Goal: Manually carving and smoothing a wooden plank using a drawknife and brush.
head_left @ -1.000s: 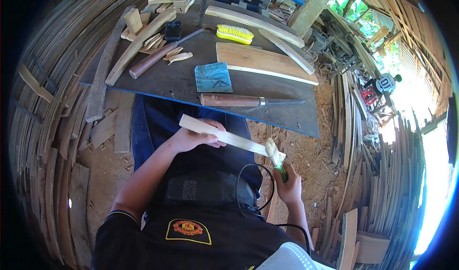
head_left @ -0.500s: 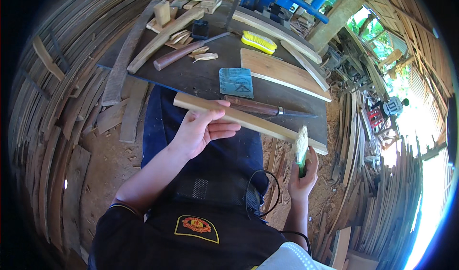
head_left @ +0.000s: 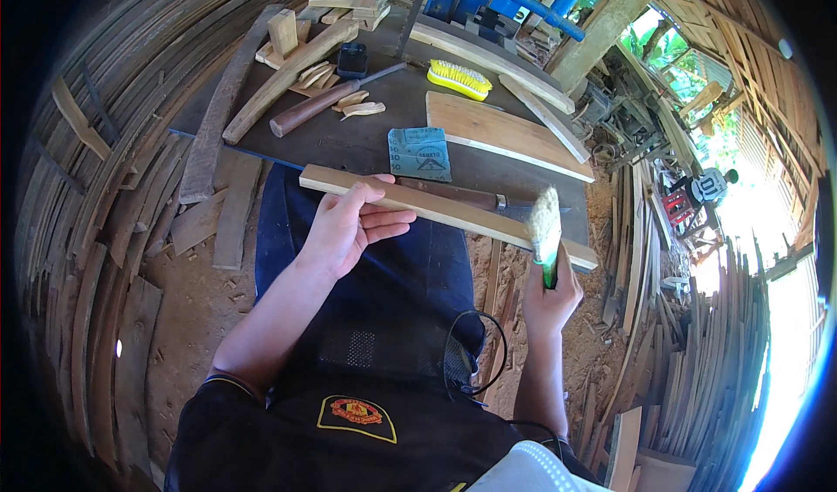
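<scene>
A long pale wooden strip (head_left: 445, 213) lies slantwise in front of me, above my lap and along the table's near edge. My left hand (head_left: 349, 222) grips it near its left end, thumb on top and the other fingers stretched underneath. In my right hand (head_left: 551, 298) is a paintbrush (head_left: 545, 226) with a green handle, its pale bristles pointing up beside the strip's right end. Behind the strip, partly covered by it, lies a chisel (head_left: 475, 197) with a brown wooden handle. A blue-green piece of sandpaper (head_left: 419, 154) rests just beyond.
On the dark table (head_left: 366, 148) are a yellow scrubbing brush (head_left: 459, 80), a flat board (head_left: 510, 135), another chisel (head_left: 316, 108), a small black container (head_left: 352, 60) and wood offcuts. Blue machinery (head_left: 488, 4) stands behind. Stacked planks (head_left: 689, 361) line both sides. A person (head_left: 711, 185) is far right.
The paintbrush in my right hand has risen and now stands more upright against the strip's right end. The view has shifted slightly; my left hand keeps its hold on the strip.
</scene>
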